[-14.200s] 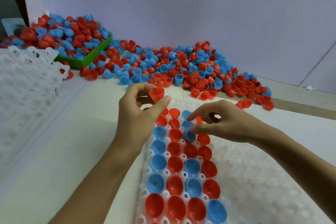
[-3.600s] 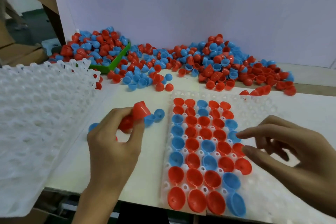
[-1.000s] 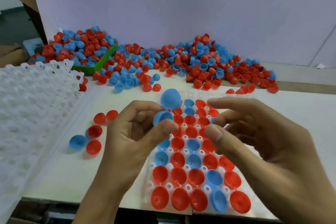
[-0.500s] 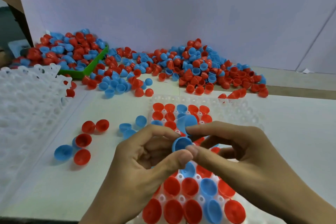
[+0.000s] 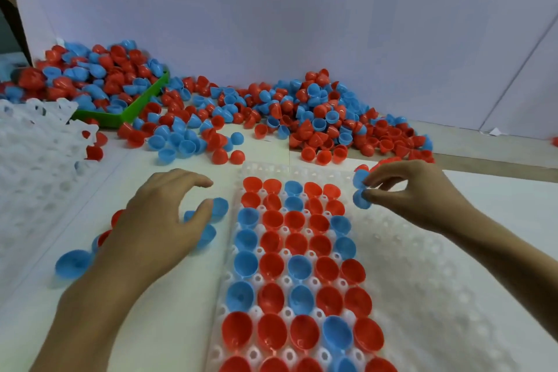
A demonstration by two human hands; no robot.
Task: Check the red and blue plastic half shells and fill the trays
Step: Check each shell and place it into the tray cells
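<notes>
A pale table (image 5: 169, 305) backed by a plain lilac wall. The white tray (image 5: 422, 296) lies centre, its left columns filled. The right hand (image 5: 413, 193), over the tray's far right, has its grip pinched on what appear to be two blue half shells (image 5: 360, 189); the left hand (image 5: 160, 220) hovers spread and empty over loose shells (image 5: 219, 208) left of the tray. Judged light, thin, slippery; pinch at the rim. The heap (image 5: 317, 118) beyond the tray obstructs nothing.

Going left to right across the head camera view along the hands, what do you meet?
Stack of white trays → loose blue shell → left hand → part-filled tray → right hand pinching blue shells.
</notes>
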